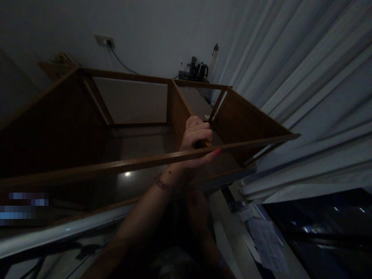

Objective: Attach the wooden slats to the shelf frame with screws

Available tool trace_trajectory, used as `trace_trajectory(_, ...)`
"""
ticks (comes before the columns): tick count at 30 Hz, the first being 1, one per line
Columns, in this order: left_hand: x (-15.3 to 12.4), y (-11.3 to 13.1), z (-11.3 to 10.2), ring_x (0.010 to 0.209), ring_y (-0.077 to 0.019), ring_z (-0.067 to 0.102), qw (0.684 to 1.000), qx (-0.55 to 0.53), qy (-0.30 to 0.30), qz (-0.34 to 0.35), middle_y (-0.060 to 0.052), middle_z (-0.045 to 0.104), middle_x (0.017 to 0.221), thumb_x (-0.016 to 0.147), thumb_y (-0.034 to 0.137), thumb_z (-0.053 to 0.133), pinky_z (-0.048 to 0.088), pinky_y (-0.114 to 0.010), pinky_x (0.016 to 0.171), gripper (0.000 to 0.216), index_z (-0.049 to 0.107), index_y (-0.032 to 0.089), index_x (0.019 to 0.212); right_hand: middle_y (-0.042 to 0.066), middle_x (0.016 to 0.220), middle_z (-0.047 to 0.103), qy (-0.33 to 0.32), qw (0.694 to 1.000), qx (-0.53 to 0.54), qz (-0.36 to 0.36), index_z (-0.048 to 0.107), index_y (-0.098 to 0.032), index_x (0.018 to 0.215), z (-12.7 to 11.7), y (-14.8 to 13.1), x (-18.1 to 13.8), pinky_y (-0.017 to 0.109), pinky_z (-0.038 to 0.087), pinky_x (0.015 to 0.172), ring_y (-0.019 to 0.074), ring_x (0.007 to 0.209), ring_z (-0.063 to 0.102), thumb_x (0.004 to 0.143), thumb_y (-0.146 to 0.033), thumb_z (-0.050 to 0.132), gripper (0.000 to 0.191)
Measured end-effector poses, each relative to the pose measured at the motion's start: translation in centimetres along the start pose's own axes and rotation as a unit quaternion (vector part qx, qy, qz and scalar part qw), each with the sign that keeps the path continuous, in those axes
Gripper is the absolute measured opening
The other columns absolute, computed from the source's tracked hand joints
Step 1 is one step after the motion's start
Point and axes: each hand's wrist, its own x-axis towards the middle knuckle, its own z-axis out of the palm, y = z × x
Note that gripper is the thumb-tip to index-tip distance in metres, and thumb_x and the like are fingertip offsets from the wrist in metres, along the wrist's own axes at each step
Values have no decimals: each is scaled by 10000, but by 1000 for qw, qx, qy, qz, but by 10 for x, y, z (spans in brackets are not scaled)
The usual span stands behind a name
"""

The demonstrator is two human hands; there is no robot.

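Note:
My left hand [196, 135], with red nails and a bracelet at the wrist, is wrapped around the top of a brown wooden frame [157, 159]. Its grip sits where the middle divider [181, 101] meets the near rail. The curled fingers lie over the divider, while the thumb rests along the near side of the rail. Below the rail, in deep shadow, is my right hand [198, 203]; its fingers cannot be made out. The frame has open tops, solid side panels and a divider between two compartments, and it stands on a glossy surface [136, 145].
White curtains [305, 97] hang along the right. A black kettle [202, 71] stands behind the frame, and a plugged-in cord [120, 62] runs down the wall. Papers [267, 240] lie at lower right beside a dark glossy surface [328, 224]. A pale metal bar [66, 228] crosses the lower left.

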Motion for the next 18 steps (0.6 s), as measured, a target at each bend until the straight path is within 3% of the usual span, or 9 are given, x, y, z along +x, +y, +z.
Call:
trace_trajectory(5, 1, 2, 1, 629, -167, 443, 1000, 2, 7, -2, 37, 375, 559, 815, 696, 408, 403, -439, 879, 520, 354, 232, 588, 23, 699, 669, -25, 989, 93, 111, 633, -181, 764, 2, -12, -1, 234, 436, 573, 144, 630, 608, 905, -492, 505, 364)
trace_trajectory(13, -1, 0, 1, 674, -179, 495, 1000, -6, 5, -1, 30, 420, 572, 811, 672, 445, 412, -471, 928, 492, 378, 235, 595, 10, 640, 605, -19, 972, 174, 155, 607, -160, 732, 10, -16, -3, 229, 429, 566, 142, 630, 561, 896, -518, 493, 410)
trace_trajectory(18, -2, 0, 1, 697, -177, 527, 1000, -6, 5, -1, 28, 447, 573, 832, 661, 430, 408, -486, 957, 502, 390, 226, 585, 32, 735, 647, -12, 955, 232, 185, 614, -151, 787, 17, -19, -6, 229, 441, 598, 144, 679, 569, 897, -534, 479, 422)
